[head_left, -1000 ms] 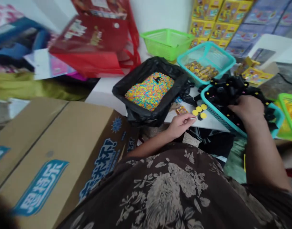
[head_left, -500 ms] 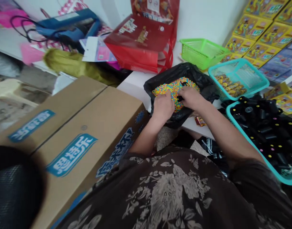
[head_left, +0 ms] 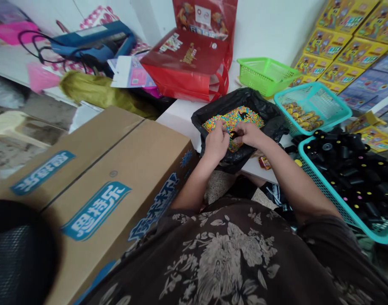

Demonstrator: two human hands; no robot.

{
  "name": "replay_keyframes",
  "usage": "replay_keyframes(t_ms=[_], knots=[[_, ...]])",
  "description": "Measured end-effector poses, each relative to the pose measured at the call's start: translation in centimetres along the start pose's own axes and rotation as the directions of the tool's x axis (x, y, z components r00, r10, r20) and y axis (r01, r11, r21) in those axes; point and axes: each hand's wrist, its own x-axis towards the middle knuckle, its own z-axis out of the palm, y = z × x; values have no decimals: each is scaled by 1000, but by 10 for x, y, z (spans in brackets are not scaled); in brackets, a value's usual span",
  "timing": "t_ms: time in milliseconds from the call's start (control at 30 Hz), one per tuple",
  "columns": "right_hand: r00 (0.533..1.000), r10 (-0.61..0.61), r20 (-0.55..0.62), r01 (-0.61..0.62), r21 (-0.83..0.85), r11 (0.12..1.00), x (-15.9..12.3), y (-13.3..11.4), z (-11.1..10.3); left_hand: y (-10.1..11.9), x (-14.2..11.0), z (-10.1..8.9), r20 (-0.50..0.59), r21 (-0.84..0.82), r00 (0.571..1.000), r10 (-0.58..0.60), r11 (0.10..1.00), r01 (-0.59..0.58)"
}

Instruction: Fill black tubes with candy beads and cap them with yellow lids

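Both hands work inside a black plastic bag [head_left: 260, 106] lining a container, which holds a pile of tiny multicoloured candies [head_left: 238, 118]. My left hand [head_left: 216, 142] has its fingertips down in the pile. My right hand [head_left: 249, 134] reaches in from the right, fingers curled toward a small dark piece [head_left: 233, 135] between the hands. Whether either hand holds anything is hidden by the fingers. To the right, a teal basket [head_left: 320, 182] holds several black cylinders with coloured ends, beyond my right arm.
A large cardboard carton [head_left: 98, 169] fills the left foreground. Behind the bag stand a red gift bag [head_left: 184, 63], a green basket [head_left: 266, 76] and a teal basket [head_left: 295, 95] of gold sticks. Yellow boxes [head_left: 339, 51] are stacked at upper right.
A second ago my hands were at the teal basket and table; both are now in the candy pile, drawn slightly closer together. The view has swung left.
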Motion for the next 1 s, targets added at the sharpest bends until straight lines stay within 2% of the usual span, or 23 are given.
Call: replay_keyframes(t_ms=[100, 167, 233, 333, 433, 533, 633, 700, 767, 800, 867, 933, 967, 1000], knots=[[980, -27, -196, 83, 279, 957, -21, 4, -2, 7, -7, 7, -115, -159, 992, 56, 984, -74], [940, -53, -337, 191, 391, 900, -44, 5, -3, 18, -16, 15, -99, -234, 987, 129, 961, -149], [889, -54, -455, 272, 430, 861, -74, 5, -3, 31, -27, 23, -33, -272, 973, 227, 935, -228], [825, -11, -565, 308, 434, 847, -122, 8, -6, 49, -43, 40, 55, -287, 928, 369, 896, -339], [767, 43, -640, 271, 384, 883, -168, 13, -7, 62, -56, 62, 123, -278, 890, 439, 876, -394], [722, 53, -690, 193, 274, 942, -210, 12, -8, 74, -66, 85, 190, -306, 874, 447, 873, -380], [658, -3, -753, 146, 123, 982, -253, 7, -18, 86, -76, 101, 270, -438, 863, 427, 853, -285], [558, -27, -829, 14, -23, 1000, -287, 12, -37, 92, -81, 106, 333, -539, 863, 381, 828, -157], [417, 7, -909, -276, -119, 954, -325, 31, -69, 95, -83, 110, 403, -595, 858, 318, 804, -19], [330, 50, -943, -446, -109, 888, -346, 46, -89, 96, -84, 112, 435, -604, 851, 294, 796, 35], [107, 203, -973, -743, 57, 667, -391, 84, -133, 97, -88, 115, 500, -602, 824, 268, 791, 108], [-53, 413, -909, -899, 224, 377, -429, 126, -173, 99, -97, 119, 569, -590, 779, 264, 790, 163], [-105, 516, -850, -942, 252, 223, -444, 145, -189, 100, -102, 121, 607, -583, 748, 267, 790, 191], [-113, 604, -789, -973, 212, 95, -454, 162, -202, 101, -108, 123, 646, -572, 714, 271, 791, 218]])
